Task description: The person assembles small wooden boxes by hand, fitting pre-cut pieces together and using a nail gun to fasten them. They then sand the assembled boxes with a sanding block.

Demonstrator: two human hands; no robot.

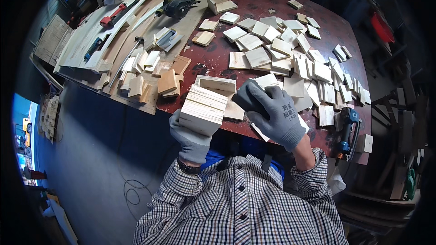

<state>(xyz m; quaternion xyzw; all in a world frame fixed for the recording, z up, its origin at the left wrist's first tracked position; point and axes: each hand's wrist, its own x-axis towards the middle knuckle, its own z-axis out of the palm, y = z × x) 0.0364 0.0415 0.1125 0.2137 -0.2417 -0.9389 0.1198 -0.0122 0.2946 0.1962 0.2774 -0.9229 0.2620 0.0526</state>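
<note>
My left hand, in a grey work glove, grips a pale wooden block-shaped piece from below, near the table's front edge. Its upper face is rough and striped; whether it is hollow is hidden. Just right of it, my gloved right hand is closed round a dark grey pad that looks like a sanding block. The pad is apart from the striped face. Directly beyond the held piece sits an open wooden frame or box. Many small pale boards are heaped past my right hand.
On the dark red table, a blue nail gun lies at the right edge. A hammer, a red tool and a dark power tool lie to the left. A thin cable loops on the floor.
</note>
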